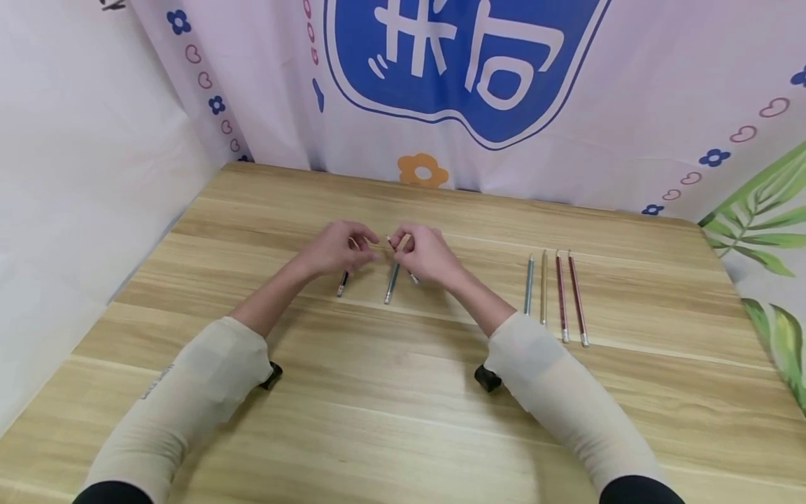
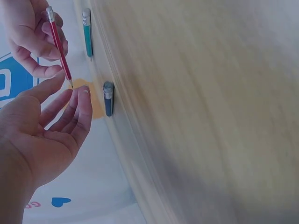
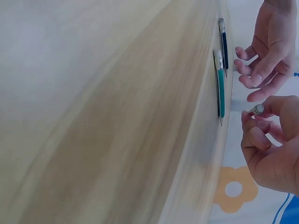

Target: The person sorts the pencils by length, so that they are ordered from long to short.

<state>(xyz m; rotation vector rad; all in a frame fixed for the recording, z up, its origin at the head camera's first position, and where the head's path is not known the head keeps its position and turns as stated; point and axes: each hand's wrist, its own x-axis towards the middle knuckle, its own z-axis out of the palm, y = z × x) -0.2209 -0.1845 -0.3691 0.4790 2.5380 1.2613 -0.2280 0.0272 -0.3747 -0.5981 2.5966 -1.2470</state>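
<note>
My right hand [image 1: 428, 253] pinches a red pencil [image 2: 59, 44] near its middle, raised above the table. The pencil's white eraser end shows in the right wrist view, and its sharpened tip points toward my left hand [image 1: 343, 248]. That hand hovers just left of the tip, thumb and bent fingers apart, holding nothing; whether a fingertip touches the tip I cannot tell. Below the hands a teal pencil [image 1: 392, 283] lies on the table. Left of it lies a dark pencil [image 1: 343, 283], partly hidden under the left hand in the head view.
To the right lie a blue pencil [image 1: 528, 283], a yellow pencil [image 1: 544, 287] and two red pencils [image 1: 571, 297], side by side. The wooden table [image 1: 378, 434] ends at a printed curtain [image 1: 264, 84] behind and a white wall covering [image 1: 82, 154] at left.
</note>
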